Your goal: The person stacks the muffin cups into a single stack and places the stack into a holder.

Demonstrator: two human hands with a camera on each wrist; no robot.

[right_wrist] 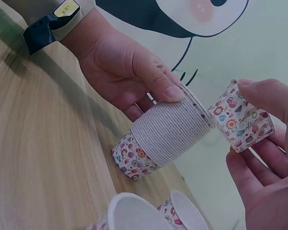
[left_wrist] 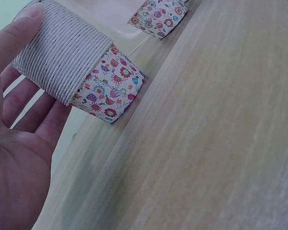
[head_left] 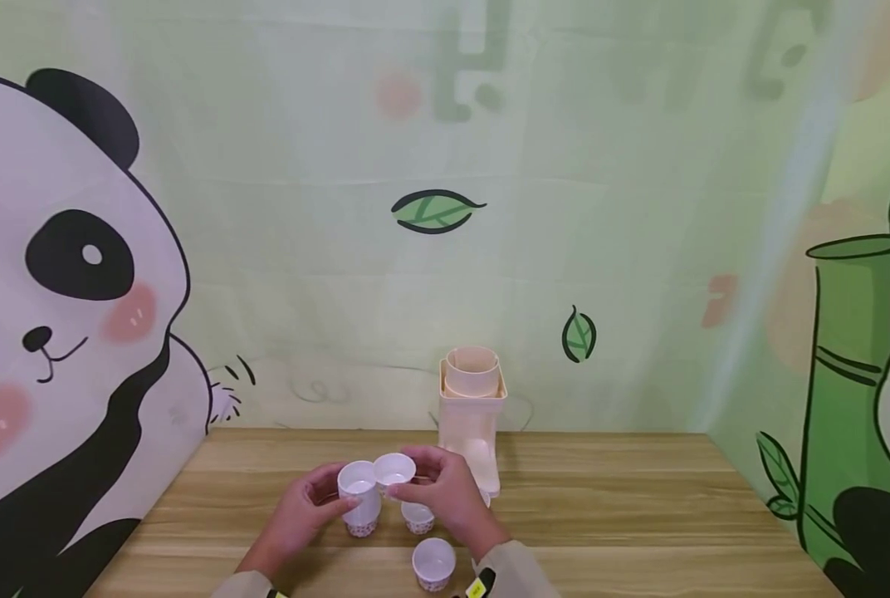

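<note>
In the head view my left hand [head_left: 300, 513] grips an upright stack of nested paper cups [head_left: 360, 503] by its side. White rims make up most of the stack [right_wrist: 170, 132]; a flower print shows on the lowest cup. Beside its top, my right hand [head_left: 451, 496] holds a single flower-printed paper cup [right_wrist: 242, 117] between thumb and fingers. Its rim is close to the stack's upper rim; whether they touch I cannot tell. The left wrist view shows the left thumb on the stack [left_wrist: 62, 52] and the fingers behind it.
Paper cups stand on the wooden table [head_left: 602, 515]: one white-mouthed cup [head_left: 418, 517] between the hands, another cup [head_left: 433, 565] nearer me. The right hand partly hides more. A pale pink dispenser [head_left: 469, 423] with a round tube stands behind, before a panda-printed backdrop [head_left: 303, 249].
</note>
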